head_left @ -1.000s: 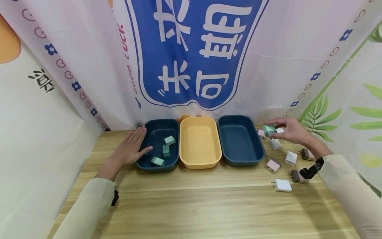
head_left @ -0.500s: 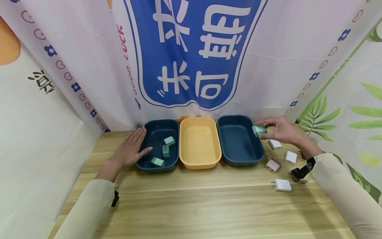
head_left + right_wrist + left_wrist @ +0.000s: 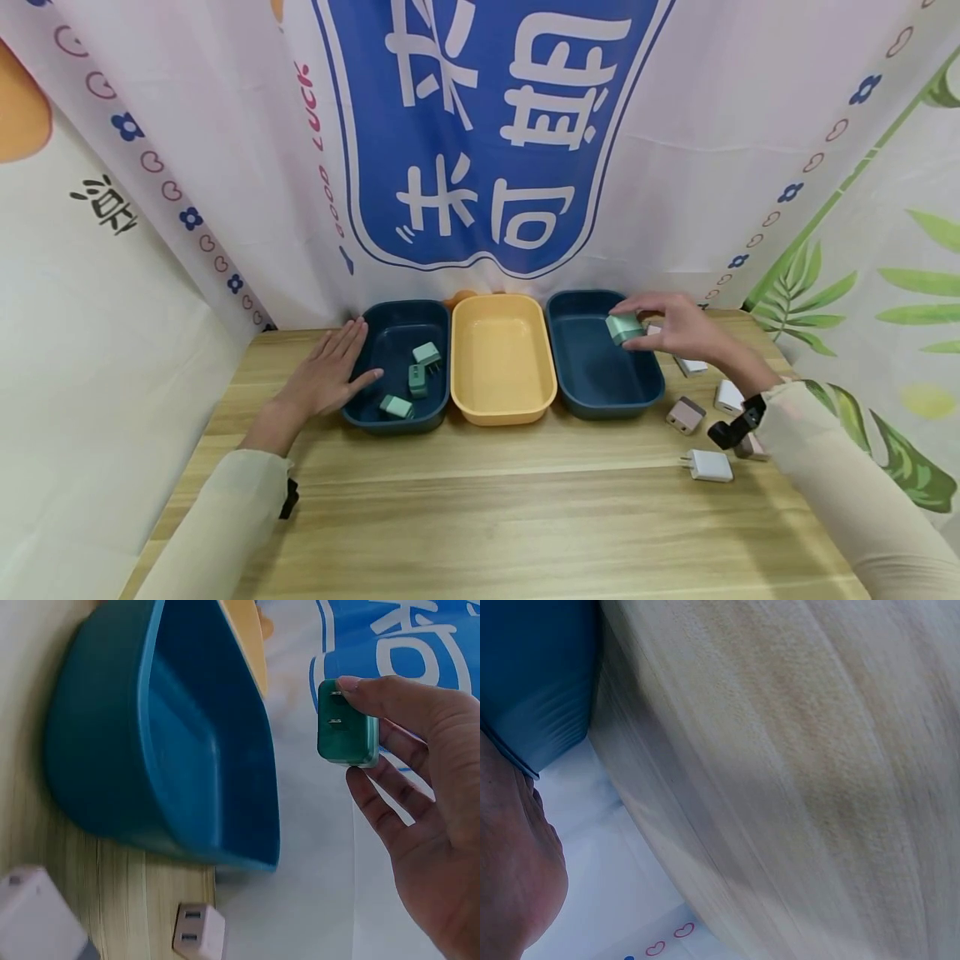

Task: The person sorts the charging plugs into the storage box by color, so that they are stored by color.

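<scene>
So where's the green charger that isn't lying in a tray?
The green charger is right of centre in the head view, pinched by the right hand above the right-hand dark blue tray, not touching it.

Pale wood-grain worktop (image 3: pixel 465 525) under the left hand (image 3: pixel 330 367) and right hand (image 3: pixel 678 327), white printed curtain (image 3: pixel 247 167) hanging beyond both. Big blue panel (image 3: pixel 487 142) past the gap between them, pinkish "GOOD LUCK" lettering (image 3: pixel 317 142) beyond the left hand, plus green leaf prints (image 3: pixel 926 282) out right of the right one.

green charger (image 3: pixel 625 328) | boxy, two prongs exposed | pinched in right-hand fingers (image 3: pixel 373 804) | above rightmost blue tray (image 3: pixel 600 375)
</scene>
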Available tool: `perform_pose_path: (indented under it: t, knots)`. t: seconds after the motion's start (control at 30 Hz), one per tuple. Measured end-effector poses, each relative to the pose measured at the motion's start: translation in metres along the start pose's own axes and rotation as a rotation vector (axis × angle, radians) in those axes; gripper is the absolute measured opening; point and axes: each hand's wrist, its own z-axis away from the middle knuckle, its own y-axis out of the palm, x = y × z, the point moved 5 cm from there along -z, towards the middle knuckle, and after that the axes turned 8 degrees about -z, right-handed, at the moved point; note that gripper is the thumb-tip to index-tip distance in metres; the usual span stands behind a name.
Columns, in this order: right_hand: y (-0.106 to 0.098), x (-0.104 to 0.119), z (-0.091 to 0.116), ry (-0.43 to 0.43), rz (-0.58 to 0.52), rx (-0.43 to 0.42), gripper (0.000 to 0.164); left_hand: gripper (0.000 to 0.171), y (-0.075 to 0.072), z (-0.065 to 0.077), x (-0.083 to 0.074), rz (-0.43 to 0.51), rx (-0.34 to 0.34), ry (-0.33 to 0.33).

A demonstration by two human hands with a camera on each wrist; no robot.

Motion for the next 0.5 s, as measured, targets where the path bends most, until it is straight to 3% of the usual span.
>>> perform_pose_path:
  t: [0.5]
  knots:
    - [0.037,0.019,-0.023,-0.037,-0.029,0.046,0.046,0.096,0.000,0.000,0.000,-0.002,0.005,0.000]
